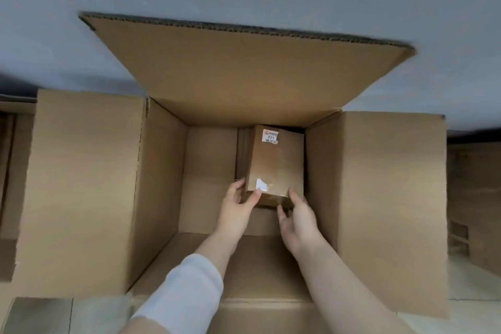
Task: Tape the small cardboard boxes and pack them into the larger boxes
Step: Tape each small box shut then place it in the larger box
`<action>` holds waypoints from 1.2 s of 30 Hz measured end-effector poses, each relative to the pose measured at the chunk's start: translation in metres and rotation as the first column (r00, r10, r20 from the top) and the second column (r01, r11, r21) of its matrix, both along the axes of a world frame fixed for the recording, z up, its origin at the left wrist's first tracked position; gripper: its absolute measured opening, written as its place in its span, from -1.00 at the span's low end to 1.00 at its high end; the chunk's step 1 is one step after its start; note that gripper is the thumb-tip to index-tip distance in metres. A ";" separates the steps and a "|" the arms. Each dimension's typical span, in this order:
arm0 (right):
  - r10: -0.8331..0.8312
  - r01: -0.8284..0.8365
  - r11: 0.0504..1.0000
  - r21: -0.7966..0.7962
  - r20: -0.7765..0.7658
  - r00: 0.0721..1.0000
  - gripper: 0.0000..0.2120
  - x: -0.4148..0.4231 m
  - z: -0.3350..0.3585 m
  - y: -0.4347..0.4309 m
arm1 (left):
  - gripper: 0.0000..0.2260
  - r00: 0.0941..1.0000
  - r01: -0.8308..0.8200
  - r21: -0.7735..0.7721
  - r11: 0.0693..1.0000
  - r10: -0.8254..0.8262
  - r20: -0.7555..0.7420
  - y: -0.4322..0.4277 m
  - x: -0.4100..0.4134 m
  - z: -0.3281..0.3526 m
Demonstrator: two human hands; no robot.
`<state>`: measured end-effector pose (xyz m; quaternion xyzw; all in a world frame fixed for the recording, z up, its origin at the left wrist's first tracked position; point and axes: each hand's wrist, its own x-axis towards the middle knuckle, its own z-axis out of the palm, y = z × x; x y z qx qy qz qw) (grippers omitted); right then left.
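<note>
- Left hand (238, 206): fingers grip the near-left corner of the small cardboard box (276, 165), thumb on top.
- The small box sits inside the open large cardboard box (162, 171), by its right wall; its white label (271, 136) reads "221".
- Right hand (298, 219): fingers hold the near-right corner.

- We read "221" in black digits on a white label (271, 136) stuck at the far end of the small box's (276, 163) top face.
- On that label we see a red mark (266, 132) in the upper left corner with tiny print beside it, and another line of print under the number. Both are too blurred for us to read.
- A white sticker (261, 184) sits at the near end of the same face. We make out faint marks along its lower edge, nothing legible.
</note>
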<state>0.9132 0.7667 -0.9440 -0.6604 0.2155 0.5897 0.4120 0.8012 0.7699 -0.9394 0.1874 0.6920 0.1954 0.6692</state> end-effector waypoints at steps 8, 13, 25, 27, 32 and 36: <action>-0.163 0.169 0.981 -0.096 0.069 0.984 -0.70 -0.008 -0.017 0.021 | -0.56 1.000 -0.012 -0.060 0.998 0.013 0.026 0.007 0.007 -0.026; -0.078 0.089 0.988 -0.123 0.090 0.993 -0.69 -0.007 -0.028 0.025 | -0.58 0.997 -0.071 -0.082 0.994 0.074 0.033 0.011 0.015 -0.037; 0.247 -0.236 0.959 -0.158 0.057 0.967 -0.41 -0.032 0.130 -0.001 | -0.57 0.992 -0.127 -0.206 0.970 0.126 -0.014 0.004 -0.016 0.110; 0.298 -0.290 0.950 -0.116 0.052 0.953 -0.43 -0.036 0.195 -0.014 | -0.59 0.985 -0.168 -0.215 0.962 0.170 -0.008 -0.010 -0.027 0.179; 0.519 -0.520 0.854 -0.006 0.063 0.852 -0.52 -0.051 0.363 -0.041 | -0.63 0.968 -0.220 -0.191 0.956 0.239 0.080 -0.044 -0.052 0.354; 0.618 -0.633 0.763 0.128 0.141 0.773 -0.56 -0.074 0.476 -0.057 | -0.68 0.940 -0.303 -0.089 0.949 0.313 0.137 -0.071 -0.076 0.470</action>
